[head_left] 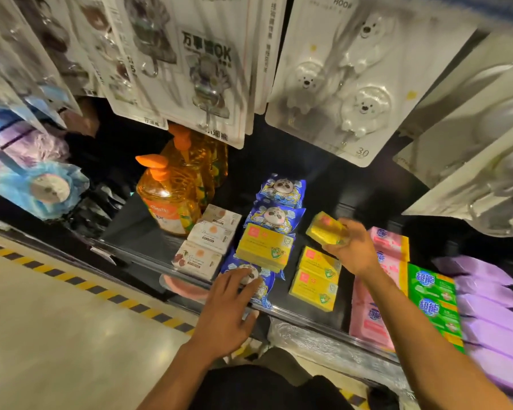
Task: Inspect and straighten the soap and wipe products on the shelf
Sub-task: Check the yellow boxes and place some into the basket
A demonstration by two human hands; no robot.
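Note:
A black shelf (308,318) carries rows of soap and wipe packs. My right hand (351,251) grips a yellow soap box (325,229) lifted above the shelf. Below it lie two more yellow boxes (316,281) in a column. Another yellow box (264,247) lies on top of the blue panda wipe packs (279,202). My left hand (231,303) rests with straight fingers on the front blue panda pack (264,288). White soap boxes (209,241) sit to the left of the blue row.
Orange pump bottles (169,193) stand at the back left. Pink packs (388,247), green soap packs (436,297) and purple packs (492,315) fill the right side. Carded hooks (338,81) hang overhead. Yellow-black floor tape (71,279) runs along the aisle at left.

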